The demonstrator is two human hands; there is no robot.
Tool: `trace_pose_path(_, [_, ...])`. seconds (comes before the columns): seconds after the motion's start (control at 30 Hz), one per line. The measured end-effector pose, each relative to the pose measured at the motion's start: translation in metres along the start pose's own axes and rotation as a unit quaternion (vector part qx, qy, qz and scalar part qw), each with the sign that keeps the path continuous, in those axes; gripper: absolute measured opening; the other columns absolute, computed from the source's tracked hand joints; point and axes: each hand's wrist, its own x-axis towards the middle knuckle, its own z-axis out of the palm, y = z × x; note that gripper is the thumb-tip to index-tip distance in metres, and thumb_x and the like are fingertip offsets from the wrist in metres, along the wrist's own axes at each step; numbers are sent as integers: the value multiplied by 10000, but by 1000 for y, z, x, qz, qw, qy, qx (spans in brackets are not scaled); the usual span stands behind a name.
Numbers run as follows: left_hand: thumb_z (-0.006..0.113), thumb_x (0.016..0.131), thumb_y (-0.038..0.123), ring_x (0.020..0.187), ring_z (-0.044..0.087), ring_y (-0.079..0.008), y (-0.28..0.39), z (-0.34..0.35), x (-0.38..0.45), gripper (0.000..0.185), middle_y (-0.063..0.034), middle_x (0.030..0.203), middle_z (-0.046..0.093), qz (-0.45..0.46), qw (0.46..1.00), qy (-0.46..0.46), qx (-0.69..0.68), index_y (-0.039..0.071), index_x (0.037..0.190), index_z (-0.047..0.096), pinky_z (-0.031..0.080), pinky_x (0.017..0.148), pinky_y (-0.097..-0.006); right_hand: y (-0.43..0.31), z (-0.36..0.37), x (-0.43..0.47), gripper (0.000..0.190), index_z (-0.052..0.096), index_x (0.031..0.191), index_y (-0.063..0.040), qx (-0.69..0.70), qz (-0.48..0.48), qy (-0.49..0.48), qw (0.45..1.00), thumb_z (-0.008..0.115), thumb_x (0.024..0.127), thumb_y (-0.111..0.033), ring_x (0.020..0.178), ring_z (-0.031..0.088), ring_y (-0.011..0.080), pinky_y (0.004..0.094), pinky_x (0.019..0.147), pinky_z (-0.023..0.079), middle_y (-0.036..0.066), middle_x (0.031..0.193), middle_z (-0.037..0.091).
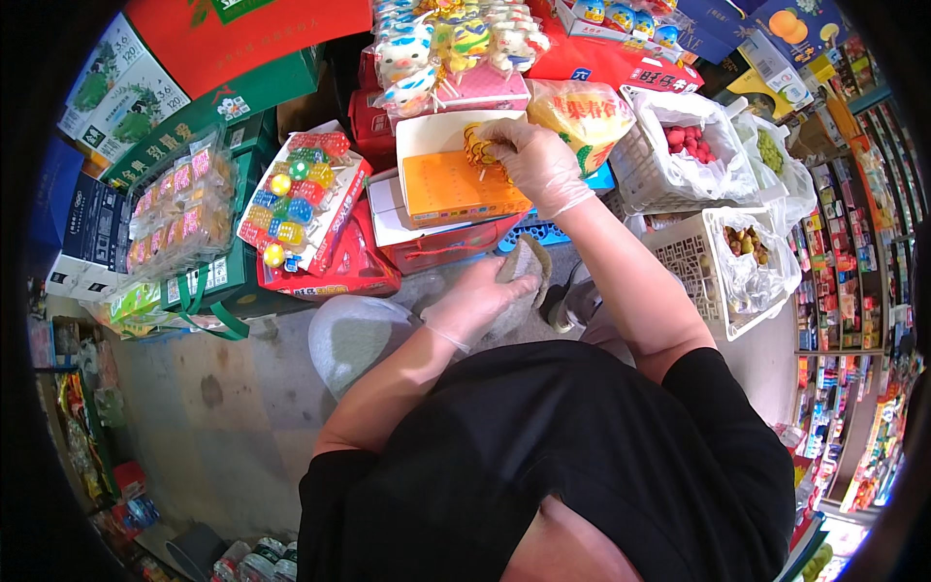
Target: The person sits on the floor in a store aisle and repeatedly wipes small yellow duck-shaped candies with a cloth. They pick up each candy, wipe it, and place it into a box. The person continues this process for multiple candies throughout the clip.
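Note:
A thin, translucent glove covers each hand. My right hand (538, 164) pinches a small gold-and-brown item (478, 148), possibly a wrapped sweet, above an orange display box (454, 190) with a raised white back flap. Part of that item is hidden by my fingers. Lower down, near my knee, my left hand (476, 295) grips a grey cloth (525, 270). The orange box rests on a white-topped carton (383, 207). Right behind my right hand stands a clear printed bag of yellowish food (578, 120). Beyond the orange box are animal-shaped lollipops (404, 54) in clear wrap.
At left, colourful dice-shaped containers (294, 196) lie in a tray beside clear packs of wrapped snacks (182, 207). White plastic baskets (629, 156) of bagged fruit stand at right, one holding red berries (687, 143). Stocked shelves (836, 247) line the far right. Tiled floor (211, 407) shows below left.

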Motion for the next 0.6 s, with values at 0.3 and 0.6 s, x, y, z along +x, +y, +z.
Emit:
trace_pose_path(0.3, [761, 997, 307, 1006, 683, -176, -5, 0, 2, 483, -119, 1143, 773, 1, 1000, -10, -23, -38, 1324, 679, 523, 959, -368, 7, 2, 9, 229, 778, 1179, -126, -18, -6, 10, 1000, 737, 966, -201, 984, 754, 329, 405, 878, 584, 112, 1091, 781])
trace_pose_path(0.6, [765, 990, 338, 1041, 701, -210, -16, 1, 9, 524, -163, 1170, 772, 19, 999, -21, -27, -43, 1337, 669, 521, 983, -386, 2, -3, 7, 237, 778, 1189, -133, -12, -21, -30, 999, 740, 961, -188, 988, 748, 322, 406, 883, 580, 122, 1096, 780])
